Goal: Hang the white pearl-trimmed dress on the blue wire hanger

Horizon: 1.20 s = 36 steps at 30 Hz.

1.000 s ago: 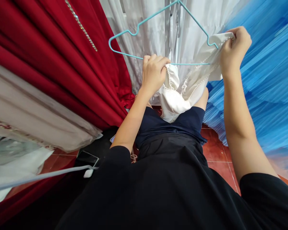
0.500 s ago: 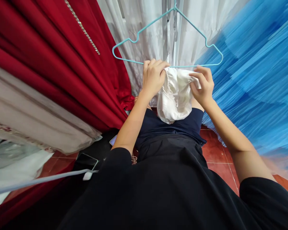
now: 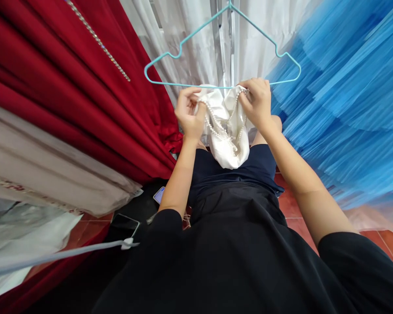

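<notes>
A white satin garment (image 3: 227,155) with strands of small white pearls (image 3: 218,128) hangs in a sagging loop over my lap, just below the lower bar of a light blue hanger (image 3: 168,54). My left hand (image 3: 190,114) is closed on the garment's left edge, with thumb and fingers pinching cloth beside a pearl strand. My right hand (image 3: 257,102) grips the right upper edge, its fingers up against the hanger bar. White cloth touches the bar between the two hands. The garment's overall shape is hidden by its folds.
Red drapery (image 3: 124,117) and a pale sheer dress (image 3: 62,161) hang at left. Blue tulle (image 3: 353,109) fills the right, and white fabric (image 3: 196,39) hangs behind the hanger. A phone (image 3: 159,195) lies by my left elbow, and a grey cord (image 3: 68,253) crosses the lower left.
My right hand has moved inward and taken hold of the pearl-trimmed edge. My left hand has shifted left and turned, gripping cloth below the bar. Pearls now show on both sides.
</notes>
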Each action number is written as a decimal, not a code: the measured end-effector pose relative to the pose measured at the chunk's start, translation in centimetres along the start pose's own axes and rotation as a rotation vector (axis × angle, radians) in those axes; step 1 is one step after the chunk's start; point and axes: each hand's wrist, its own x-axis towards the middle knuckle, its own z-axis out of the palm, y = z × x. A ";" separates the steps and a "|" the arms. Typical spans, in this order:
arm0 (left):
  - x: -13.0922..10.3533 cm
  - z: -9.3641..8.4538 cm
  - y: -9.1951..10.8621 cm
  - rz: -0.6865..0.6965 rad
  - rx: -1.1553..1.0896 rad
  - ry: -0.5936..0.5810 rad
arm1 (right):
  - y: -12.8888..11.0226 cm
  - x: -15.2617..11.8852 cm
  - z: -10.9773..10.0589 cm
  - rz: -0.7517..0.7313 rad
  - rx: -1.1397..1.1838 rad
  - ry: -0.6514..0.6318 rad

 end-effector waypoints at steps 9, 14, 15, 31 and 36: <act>6.2 -0.3 -7.5 -0.244 -0.131 0.470 | 0.0 0.3 -1.1 -0.030 -0.081 0.016; 9.8 -3.1 -9.3 -0.135 -0.210 0.385 | -1.6 0.1 -0.6 -0.068 -0.014 -0.006; 9.9 -3.6 -9.6 -0.133 -0.206 0.384 | -1.6 0.0 -0.5 -0.061 -0.012 -0.004; 16.7 -2.5 -11.5 0.163 0.114 -0.013 | -0.1 0.4 -2.4 -0.133 -0.190 0.074; 15.6 -4.0 -14.7 0.020 0.163 -0.045 | 0.6 0.5 -2.0 -0.116 -0.168 0.066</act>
